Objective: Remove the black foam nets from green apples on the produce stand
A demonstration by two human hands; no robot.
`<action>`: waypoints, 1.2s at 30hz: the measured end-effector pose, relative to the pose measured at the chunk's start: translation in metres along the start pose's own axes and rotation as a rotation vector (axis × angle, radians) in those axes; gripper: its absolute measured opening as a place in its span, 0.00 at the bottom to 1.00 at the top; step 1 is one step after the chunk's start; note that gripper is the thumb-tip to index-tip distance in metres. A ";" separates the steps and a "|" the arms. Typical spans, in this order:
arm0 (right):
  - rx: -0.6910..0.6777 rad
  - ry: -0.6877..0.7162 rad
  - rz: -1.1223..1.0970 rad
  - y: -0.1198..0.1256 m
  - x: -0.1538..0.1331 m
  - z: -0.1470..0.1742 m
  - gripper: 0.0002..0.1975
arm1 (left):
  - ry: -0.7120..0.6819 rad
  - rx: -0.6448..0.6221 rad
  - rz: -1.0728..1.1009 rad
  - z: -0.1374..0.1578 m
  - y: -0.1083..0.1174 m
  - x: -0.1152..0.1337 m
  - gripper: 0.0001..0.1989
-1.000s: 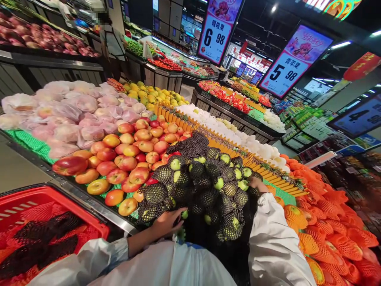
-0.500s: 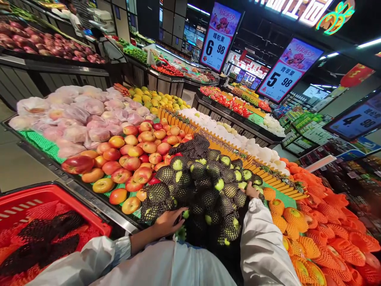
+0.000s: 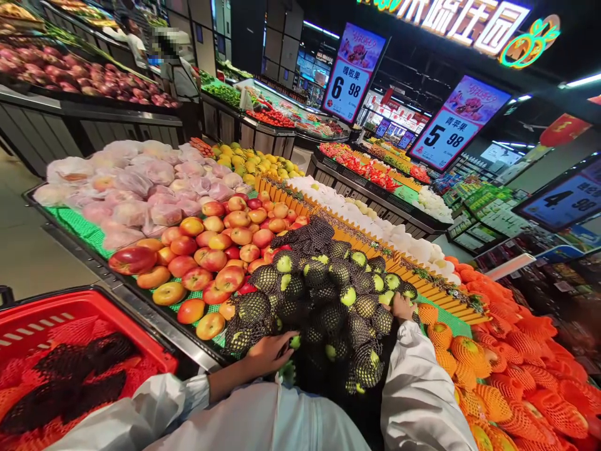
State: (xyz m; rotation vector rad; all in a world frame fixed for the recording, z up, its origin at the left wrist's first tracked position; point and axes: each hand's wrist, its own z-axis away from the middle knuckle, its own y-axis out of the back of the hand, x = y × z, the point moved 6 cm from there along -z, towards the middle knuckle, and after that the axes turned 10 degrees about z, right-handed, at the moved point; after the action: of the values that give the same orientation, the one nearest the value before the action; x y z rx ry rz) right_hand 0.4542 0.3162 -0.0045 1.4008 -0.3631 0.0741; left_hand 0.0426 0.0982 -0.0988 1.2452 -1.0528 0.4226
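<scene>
Green apples [image 3: 348,295] in black foam nets lie heaped in front of me. At the near left edge of this heap, my left hand [image 3: 270,354] has its fingers apart and slightly bent. Its fingertips are beside a green apple [image 3: 295,342]; I cannot tell how firmly they touch it. My right hand [image 3: 402,307] reaches to the right side of the heap. Its fingers are bent around a green apple [image 3: 387,298], partly hidden by the hand. A bunch of black foam nets [image 3: 310,235] lies on top at the back.
Red apples [image 3: 230,279] and bagged fruit [image 3: 136,181] lie to the left. Fruit in orange nets [image 3: 521,376] is on the right. A red basket [image 3: 154,357] holding red and black nets stands at lower left. An orange slatted divider [image 3: 361,241] runs behind.
The view has shifted slightly, so the stand sits a little lower and further right. Both hands stay at nearly the same places on the green apples.
</scene>
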 end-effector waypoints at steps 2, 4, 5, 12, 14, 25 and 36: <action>0.087 0.033 0.021 0.019 0.004 0.005 0.25 | 0.000 0.003 -0.003 0.000 0.000 -0.001 0.22; 0.165 0.047 0.043 0.041 0.014 0.011 0.28 | 0.001 -0.007 -0.004 -0.001 -0.001 -0.001 0.22; 0.217 0.045 0.038 0.054 0.021 0.015 0.29 | 0.003 -0.016 -0.002 -0.001 -0.001 -0.001 0.22; 0.637 0.020 -0.904 0.116 0.059 0.093 0.48 | 0.048 -0.057 -0.017 -0.001 0.002 0.004 0.23; 0.532 0.013 -1.336 0.100 0.049 0.120 0.47 | 0.048 -0.049 -0.011 0.000 0.004 0.007 0.23; 0.084 0.173 -1.403 -0.018 -0.123 0.247 0.46 | 0.034 -0.043 0.023 0.006 0.004 0.004 0.29; -0.008 0.847 -0.586 0.034 -0.204 0.256 0.41 | -0.177 -0.090 -0.020 0.010 0.002 0.011 0.48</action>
State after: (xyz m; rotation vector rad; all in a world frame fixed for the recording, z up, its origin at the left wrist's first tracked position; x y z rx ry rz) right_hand 0.2003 0.1067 -0.0006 1.2932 0.7442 0.1729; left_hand 0.0422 0.0873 -0.0894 1.2279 -1.1951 0.2498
